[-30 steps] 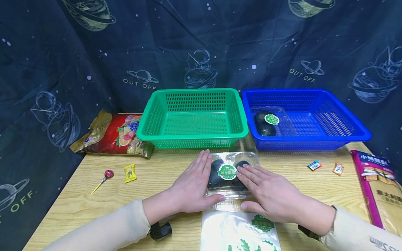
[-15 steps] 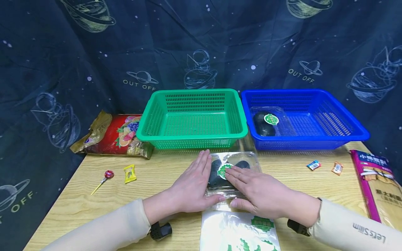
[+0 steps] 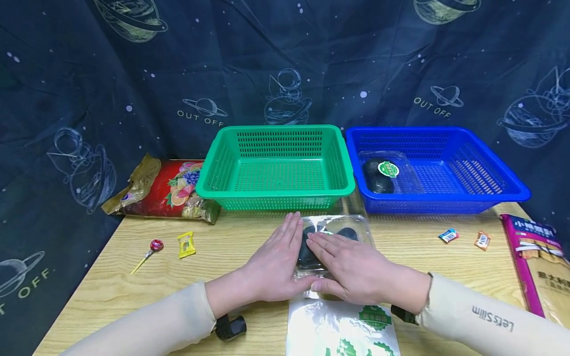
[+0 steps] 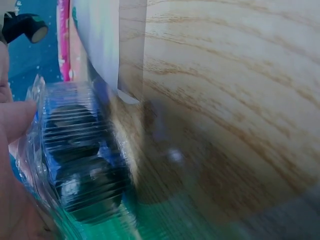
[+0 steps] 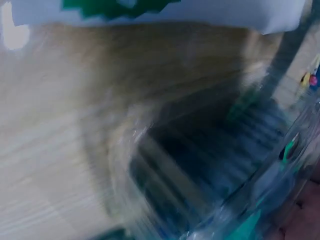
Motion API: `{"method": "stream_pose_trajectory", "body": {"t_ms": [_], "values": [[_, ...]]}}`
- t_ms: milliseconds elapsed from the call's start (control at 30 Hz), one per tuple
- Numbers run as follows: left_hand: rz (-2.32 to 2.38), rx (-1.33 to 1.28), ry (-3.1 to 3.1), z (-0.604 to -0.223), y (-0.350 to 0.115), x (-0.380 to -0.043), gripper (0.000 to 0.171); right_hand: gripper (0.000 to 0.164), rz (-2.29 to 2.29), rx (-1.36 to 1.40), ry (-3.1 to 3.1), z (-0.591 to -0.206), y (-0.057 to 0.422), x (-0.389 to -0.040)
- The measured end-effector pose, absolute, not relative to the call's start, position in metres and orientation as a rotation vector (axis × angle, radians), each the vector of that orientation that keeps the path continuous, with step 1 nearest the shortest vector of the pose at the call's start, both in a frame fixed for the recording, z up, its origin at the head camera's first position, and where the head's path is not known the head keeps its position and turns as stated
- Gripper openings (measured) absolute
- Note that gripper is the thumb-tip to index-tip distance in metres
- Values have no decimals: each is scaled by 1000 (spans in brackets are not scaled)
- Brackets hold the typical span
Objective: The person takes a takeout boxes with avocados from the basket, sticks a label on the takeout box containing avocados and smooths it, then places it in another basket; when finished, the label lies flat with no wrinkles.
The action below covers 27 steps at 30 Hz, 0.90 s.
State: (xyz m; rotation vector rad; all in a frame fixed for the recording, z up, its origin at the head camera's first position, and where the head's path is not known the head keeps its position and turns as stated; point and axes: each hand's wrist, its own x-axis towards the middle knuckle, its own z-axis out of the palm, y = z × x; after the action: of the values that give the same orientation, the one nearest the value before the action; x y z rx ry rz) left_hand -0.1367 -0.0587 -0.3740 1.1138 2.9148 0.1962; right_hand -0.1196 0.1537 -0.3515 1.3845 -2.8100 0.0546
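Observation:
A clear plastic clamshell box (image 3: 364, 230) with dark, rounded pieces (image 3: 347, 233) inside lies on the table in front of the green basket. Along its left side rests my left hand (image 3: 275, 262), fingers straight and together. My right hand (image 3: 356, 267) lies across the lid with extended fingers, covering most of a round green-and-white sticker (image 3: 327, 232). The two thumbs meet at the front edge. Through the ribbed side of the box (image 4: 70, 92), the left wrist view shows two dark round shapes (image 4: 90, 187). Motion blurs the right wrist view.
A sheet of green stickers (image 3: 329, 321) lies nearest me. Behind stand a green basket (image 3: 276, 194) and a blue basket (image 3: 445, 198) holding another clamshell box (image 3: 407, 180). Candies, a lollipop (image 3: 156, 245), a red-gold bag (image 3: 153, 193) and a magenta-tan packet (image 3: 541, 267) lie at the sides.
My right hand has slid left across the lid, from the sticker's right edge to over most of it, and its thumb has reached the left thumb. The left hand has stayed in place.

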Motion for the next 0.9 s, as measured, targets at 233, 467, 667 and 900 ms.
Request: {"method": "stream_pose_trajectory", "body": {"t_ms": [233, 467, 667, 900], "values": [[184, 1103, 2926, -373, -57, -137, 107, 80, 13, 1276, -2840, -350, 162, -117], [173, 1096, 2933, -372, -56, -137, 111, 79, -42, 1238, -2798, -352, 177, -111], [174, 1085, 2921, -372, -53, -137, 111, 81, -91, 1214, -2781, -354, 186, -102], [184, 1092, 2906, -372, -54, -138, 111, 80, -39, 1288, -2794, -352, 182, -97]]}}
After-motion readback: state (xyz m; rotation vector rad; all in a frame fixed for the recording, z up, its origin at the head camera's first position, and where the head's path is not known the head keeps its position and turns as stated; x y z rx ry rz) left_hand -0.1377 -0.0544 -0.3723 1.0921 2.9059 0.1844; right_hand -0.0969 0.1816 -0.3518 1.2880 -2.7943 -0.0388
